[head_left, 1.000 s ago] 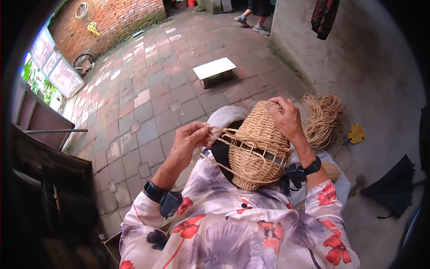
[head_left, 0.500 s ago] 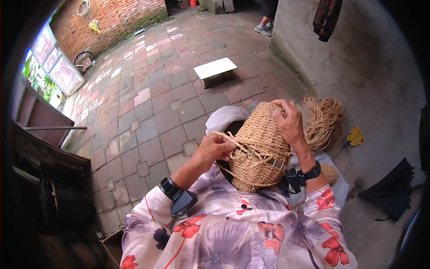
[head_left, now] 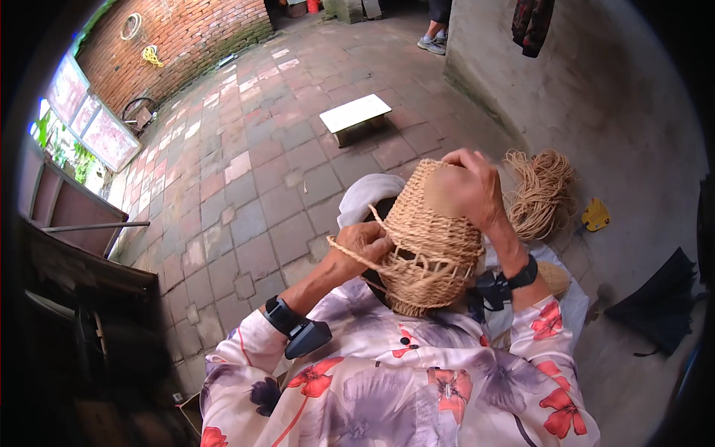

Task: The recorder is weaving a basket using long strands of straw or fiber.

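Observation:
A tan woven straw basket rests tilted on my lap, with an open gap in the weave across its middle. My right hand is closed round its upper end. At the basket's left side my left hand is closed, its fingertips pinching straw cord beside the gap; the tips are partly hidden. One loose strand of straw cord crosses the back of that hand, and a short end sticks up just above it. A dark band with a small box is strapped to each wrist.
A bundle of straw cord lies to the right, near a yellow object and a folded black umbrella. Ahead stands a low white-topped stool on the paving. Another person's feet show by the wall corner. Pale cloth lies behind the basket.
My left hand has shifted slightly, and the loose strand now lies across its back. My right hand has turned a little on the basket's upper end and is blurred by motion.

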`<control>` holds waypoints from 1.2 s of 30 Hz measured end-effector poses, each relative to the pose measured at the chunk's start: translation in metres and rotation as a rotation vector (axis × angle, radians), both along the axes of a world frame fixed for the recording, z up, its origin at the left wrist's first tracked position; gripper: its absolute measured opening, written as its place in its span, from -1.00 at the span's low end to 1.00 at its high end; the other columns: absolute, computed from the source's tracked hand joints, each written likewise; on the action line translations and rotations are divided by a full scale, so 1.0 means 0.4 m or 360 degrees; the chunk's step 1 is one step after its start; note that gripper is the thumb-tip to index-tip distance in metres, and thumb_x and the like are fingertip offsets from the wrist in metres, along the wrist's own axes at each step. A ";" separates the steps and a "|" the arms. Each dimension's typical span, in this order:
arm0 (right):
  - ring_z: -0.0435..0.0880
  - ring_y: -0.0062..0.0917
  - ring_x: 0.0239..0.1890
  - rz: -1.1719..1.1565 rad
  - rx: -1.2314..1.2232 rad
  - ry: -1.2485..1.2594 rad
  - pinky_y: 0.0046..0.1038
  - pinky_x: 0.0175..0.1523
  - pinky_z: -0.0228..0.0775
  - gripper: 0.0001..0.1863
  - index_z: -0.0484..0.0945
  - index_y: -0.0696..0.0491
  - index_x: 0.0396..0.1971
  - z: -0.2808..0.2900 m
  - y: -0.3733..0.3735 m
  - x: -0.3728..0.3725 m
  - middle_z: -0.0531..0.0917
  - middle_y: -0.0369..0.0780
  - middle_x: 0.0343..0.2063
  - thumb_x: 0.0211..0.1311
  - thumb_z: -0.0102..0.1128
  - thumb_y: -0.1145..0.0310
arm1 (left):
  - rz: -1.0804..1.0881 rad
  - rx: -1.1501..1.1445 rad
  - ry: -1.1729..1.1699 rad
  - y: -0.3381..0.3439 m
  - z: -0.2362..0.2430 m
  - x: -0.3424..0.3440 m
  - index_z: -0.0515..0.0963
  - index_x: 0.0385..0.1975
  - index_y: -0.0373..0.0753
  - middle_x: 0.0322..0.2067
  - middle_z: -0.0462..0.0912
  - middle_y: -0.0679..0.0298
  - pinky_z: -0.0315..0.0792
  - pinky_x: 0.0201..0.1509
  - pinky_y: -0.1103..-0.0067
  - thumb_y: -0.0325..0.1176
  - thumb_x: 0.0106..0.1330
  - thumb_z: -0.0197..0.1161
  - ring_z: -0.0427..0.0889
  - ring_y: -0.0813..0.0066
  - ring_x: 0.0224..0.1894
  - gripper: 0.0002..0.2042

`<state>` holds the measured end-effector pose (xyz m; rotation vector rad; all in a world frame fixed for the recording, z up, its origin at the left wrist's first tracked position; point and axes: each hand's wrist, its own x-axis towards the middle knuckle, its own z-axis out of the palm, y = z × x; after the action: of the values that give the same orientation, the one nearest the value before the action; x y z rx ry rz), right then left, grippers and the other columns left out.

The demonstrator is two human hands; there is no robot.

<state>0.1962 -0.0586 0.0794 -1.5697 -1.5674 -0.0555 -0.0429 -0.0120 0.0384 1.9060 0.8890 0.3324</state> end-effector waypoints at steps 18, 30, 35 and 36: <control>0.56 -0.23 -0.30 0.0020 -0.0158 -0.0001 -0.24 -0.16 0.41 -0.70 0.60 0.08 -0.38 -0.077 0.054 0.026 0.65 -0.16 -0.44 0.17 0.18 0.12 | 0.0471 0.1419 0.0397 0.103 -0.078 -0.140 0.48 -0.54 -0.25 -0.67 0.55 0.05 0.45 -0.51 0.26 -0.34 0.10 0.24 0.60 0.02 -0.58 -0.86; 0.56 -0.20 -0.30 0.0062 -0.0117 -0.0059 -0.24 -0.15 0.40 -0.71 0.58 0.10 -0.34 -0.098 0.040 0.042 0.65 -0.15 -0.40 0.20 0.13 0.16 | 0.0279 0.0698 -0.0028 0.072 -0.018 -0.160 0.63 -0.30 -0.21 -0.24 0.60 0.16 0.53 -0.25 0.44 -0.35 0.23 0.26 0.66 0.23 -0.28 -0.88; 0.56 -0.19 -0.31 0.0049 -0.0092 0.0041 -0.25 -0.14 0.40 -0.70 0.59 0.11 -0.32 -0.107 0.043 0.045 0.65 -0.13 -0.38 0.21 0.12 0.16 | -0.0172 0.0684 -0.0316 0.010 0.007 -0.067 0.64 -0.20 -0.19 -0.33 0.54 0.21 0.44 -0.22 0.52 -0.42 0.25 0.25 0.58 0.38 -0.27 -0.85; 0.56 -0.19 -0.31 0.0066 -0.0054 0.0018 -0.25 -0.14 0.40 -0.70 0.59 0.11 -0.32 -0.113 0.047 0.050 0.65 -0.13 -0.38 0.21 0.12 0.16 | -0.0208 0.0734 -0.0207 0.014 0.020 -0.054 0.64 -0.20 -0.19 -0.35 0.53 0.22 0.44 -0.23 0.51 -0.41 0.26 0.25 0.57 0.36 -0.27 -0.85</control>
<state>0.2162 -0.0399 0.0341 -1.5603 -1.5989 0.0028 -0.0645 -0.0065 0.0463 2.3200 0.6325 0.6159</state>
